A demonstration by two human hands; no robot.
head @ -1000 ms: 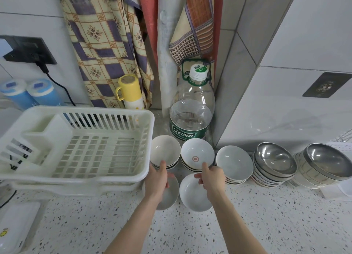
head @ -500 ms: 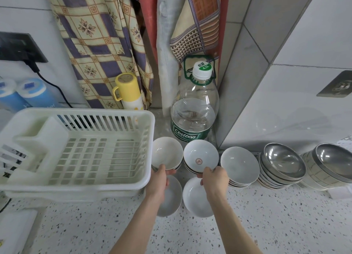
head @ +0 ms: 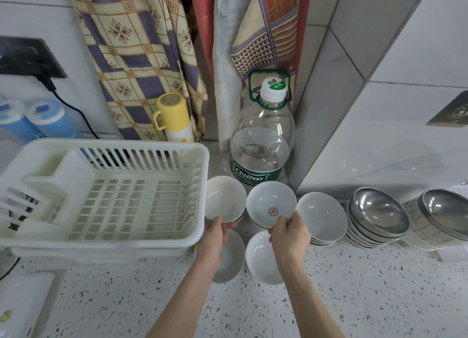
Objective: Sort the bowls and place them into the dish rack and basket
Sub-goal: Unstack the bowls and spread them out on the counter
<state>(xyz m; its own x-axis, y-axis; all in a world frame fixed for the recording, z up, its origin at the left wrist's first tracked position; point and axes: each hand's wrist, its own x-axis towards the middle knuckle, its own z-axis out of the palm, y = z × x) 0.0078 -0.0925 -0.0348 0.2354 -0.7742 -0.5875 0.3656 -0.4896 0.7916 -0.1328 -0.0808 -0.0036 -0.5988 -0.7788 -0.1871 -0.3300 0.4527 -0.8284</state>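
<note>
My left hand grips the near rim of a small white bowl on a short stack beside the white dish rack. My right hand pinches the near rim of a white bowl with a red mark, top of another stack. Two white bowls lie on the counter below the hands, one at left, one at right. A third white stack sits to the right. Two stacks of steel bowls stand farther right.
A large water bottle stands behind the bowls. A yellow flask and hanging cloths are at the back. Two blue containers and a wall socket with cable are at the left. Speckled counter spreads in front.
Both hands moved forward off the two near bowls and took hold of the rims of the two rear stacks' top bowls. The camera shifted closer.
</note>
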